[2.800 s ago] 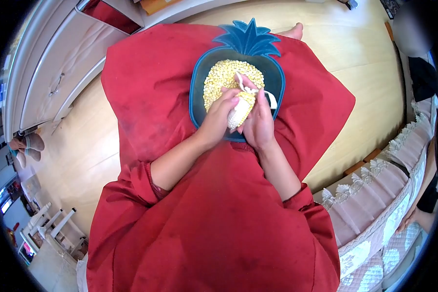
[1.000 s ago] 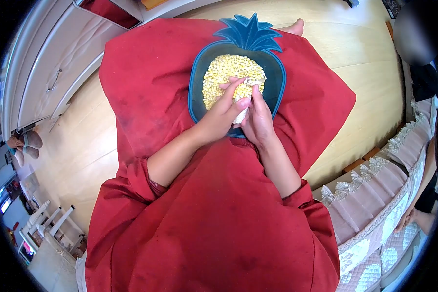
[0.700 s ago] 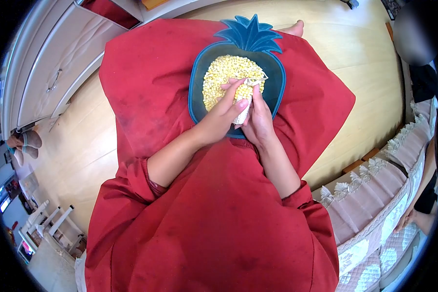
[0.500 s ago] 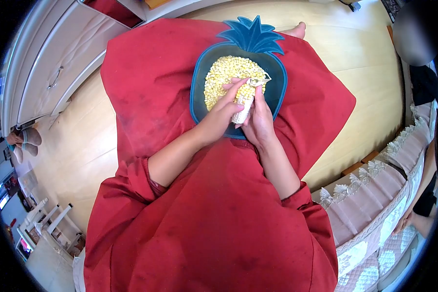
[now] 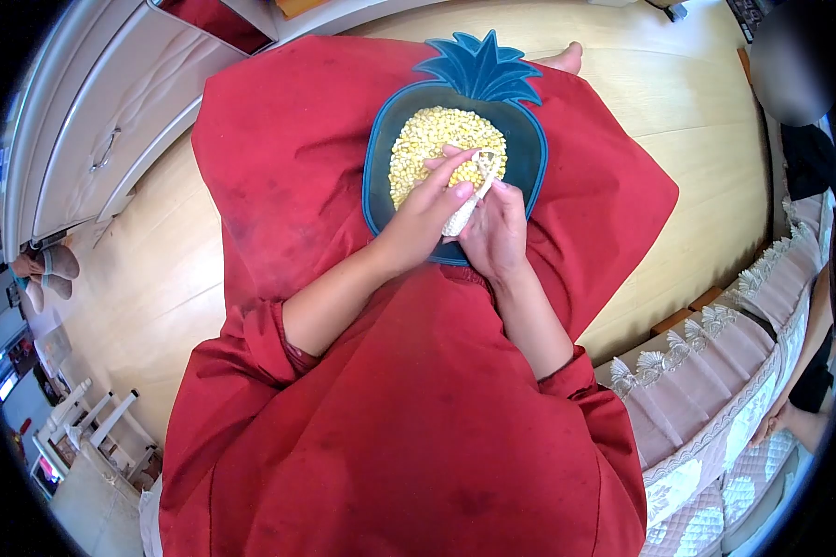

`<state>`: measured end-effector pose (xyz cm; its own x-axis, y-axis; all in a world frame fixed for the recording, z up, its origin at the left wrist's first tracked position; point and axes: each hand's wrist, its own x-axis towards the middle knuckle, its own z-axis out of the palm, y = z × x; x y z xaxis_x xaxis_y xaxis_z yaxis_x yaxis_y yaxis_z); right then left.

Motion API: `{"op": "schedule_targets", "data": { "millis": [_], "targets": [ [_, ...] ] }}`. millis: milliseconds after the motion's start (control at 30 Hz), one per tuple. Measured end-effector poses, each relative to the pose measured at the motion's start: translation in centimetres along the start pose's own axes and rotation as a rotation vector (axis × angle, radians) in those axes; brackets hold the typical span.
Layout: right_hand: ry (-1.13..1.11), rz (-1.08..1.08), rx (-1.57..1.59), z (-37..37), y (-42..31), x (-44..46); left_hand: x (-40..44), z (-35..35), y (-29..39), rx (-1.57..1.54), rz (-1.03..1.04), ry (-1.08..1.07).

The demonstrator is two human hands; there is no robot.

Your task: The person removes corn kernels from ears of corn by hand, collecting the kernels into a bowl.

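A blue pineapple-shaped bowl [image 5: 372, 186] rests on the red cloth over my lap. Loose yellow corn kernels [image 5: 432, 130] lie in it, mostly at its left and centre. Above its lower part, both hands hold a corn cob [image 5: 459, 217] with a bare white lower end. My left hand [image 5: 423, 215] is closed round the cob from the left. My right hand [image 5: 498, 232] grips it from the right, with the thumb near a pale strip of husk at the cob's upper end. The fingers hide much of the cob.
Red cloth [image 5: 288, 139] spreads around the bowl. A pale cabinet [image 5: 111, 121] stands at the left, with slippers [image 5: 58, 265] below it. A bed with a lace-trimmed skirt [image 5: 697, 371] is at the right, where another person's hand [image 5: 769, 422] shows. A bare foot [image 5: 568, 58] lies beyond the bowl.
The cob has turned in my hands, and the pale husk strip now hangs down along it toward my right thumb. My right fingers have shifted slightly. The bowl sits almost where it was.
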<state>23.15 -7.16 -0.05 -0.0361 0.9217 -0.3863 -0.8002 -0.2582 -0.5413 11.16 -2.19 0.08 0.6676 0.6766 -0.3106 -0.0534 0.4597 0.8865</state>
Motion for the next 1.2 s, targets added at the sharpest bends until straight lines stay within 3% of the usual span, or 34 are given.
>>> {"op": "schedule_targets", "data": {
  "millis": [67,367,567,700,1200],
  "targets": [
    [-0.031,-0.001,0.068,-0.4,0.1,0.0,0.1,0.0,-0.7,0.103,0.098,0.017],
    [-0.105,-0.017,0.059,-1.0,0.1,0.1,-0.4,0.0,0.3,-0.024,-0.003,-0.034],
    [-0.039,0.013,0.027,-0.5,0.2,0.1,-0.3,-0.1,-0.8,0.053,0.052,0.012],
    [-0.039,-0.017,-0.004,-0.4,0.2,0.1,-0.3,0.0,0.0,-0.086,-0.073,0.001],
    [-0.07,-0.021,-0.001,-0.6,0.0,0.1,0.2,0.3,-0.2,-0.183,0.001,0.026]
  ]
}}
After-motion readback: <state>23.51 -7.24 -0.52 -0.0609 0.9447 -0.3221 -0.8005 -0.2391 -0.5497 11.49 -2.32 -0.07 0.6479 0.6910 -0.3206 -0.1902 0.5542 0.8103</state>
